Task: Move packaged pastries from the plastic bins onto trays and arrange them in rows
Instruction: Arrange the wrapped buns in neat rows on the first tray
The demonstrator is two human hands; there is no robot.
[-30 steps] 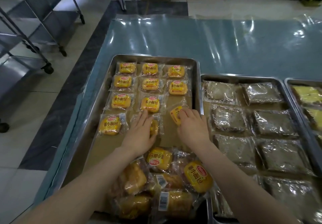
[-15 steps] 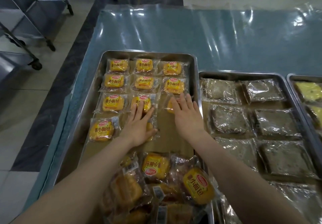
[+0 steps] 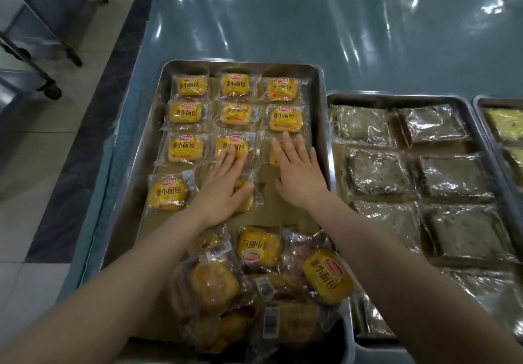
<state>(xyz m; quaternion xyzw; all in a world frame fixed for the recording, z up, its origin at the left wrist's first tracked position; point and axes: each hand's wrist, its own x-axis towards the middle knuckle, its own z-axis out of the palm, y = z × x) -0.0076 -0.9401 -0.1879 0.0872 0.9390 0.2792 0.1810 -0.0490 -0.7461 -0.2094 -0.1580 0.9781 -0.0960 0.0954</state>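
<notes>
Against the right edge of the steel tray [image 3: 323, 126], the third row's last yellow packet [image 3: 273, 157] lies under the right hand [image 3: 297, 174], whose fingers are straight and spread. The left hand [image 3: 223, 191] presses flat on a fourth-row packet [image 3: 245, 193]. Loose packets [image 3: 263, 278] heap at the near edge; brown-wrapped pastries [image 3: 373, 174] fill the neighbouring tray [image 3: 396, 98].

Trays: 3, i.e. left tray [image 3: 147, 137], middle tray [image 3: 396, 97], right tray [image 3: 495, 101] (cut by frame edge).
Yellow bun packs [image 3: 185, 149] in rows on left tray: 11 (3+3+3+2), two partly covered, one each by left hand [image 3: 223, 191] and right hand [image 3: 300, 174].
Loose pile [image 3: 259, 249] at near end: at least 6, exact count unclear.
Brown pastries [image 3: 375, 171], clear-wrapped, middle tray: 6 clear, more near edge, blurred.
Yellowish pieces [image 3: 506, 121], right tray: 2 visible.
</notes>
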